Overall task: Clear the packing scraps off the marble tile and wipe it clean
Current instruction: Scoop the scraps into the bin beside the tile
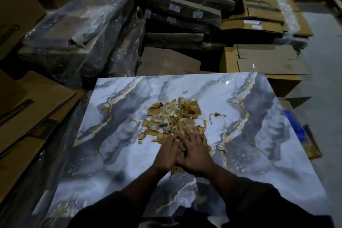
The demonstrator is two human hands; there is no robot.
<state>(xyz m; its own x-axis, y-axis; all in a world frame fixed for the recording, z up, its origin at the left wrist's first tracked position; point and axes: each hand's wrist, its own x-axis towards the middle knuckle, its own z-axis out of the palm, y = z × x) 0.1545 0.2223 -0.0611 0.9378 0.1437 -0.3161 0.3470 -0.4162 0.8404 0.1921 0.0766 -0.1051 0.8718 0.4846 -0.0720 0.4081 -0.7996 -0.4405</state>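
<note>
Head view: both hands lie side by side on the near edge of the scrap pile (pixel 172 116) at the middle of the marble tile (pixel 259 135). The left hand (pixel 167 151) and right hand (pixel 194 149) rest palm-down with fingers spread flat, gripping nothing, probably to rake the cardboard bits together. A stray string scrap (pixel 215 115) lies just right of the pile.

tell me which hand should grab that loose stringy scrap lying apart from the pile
Right hand: the thin stringy tan scrap lies on the marble tile to the right of the tan scrap pile, nearer that hand.
</note>
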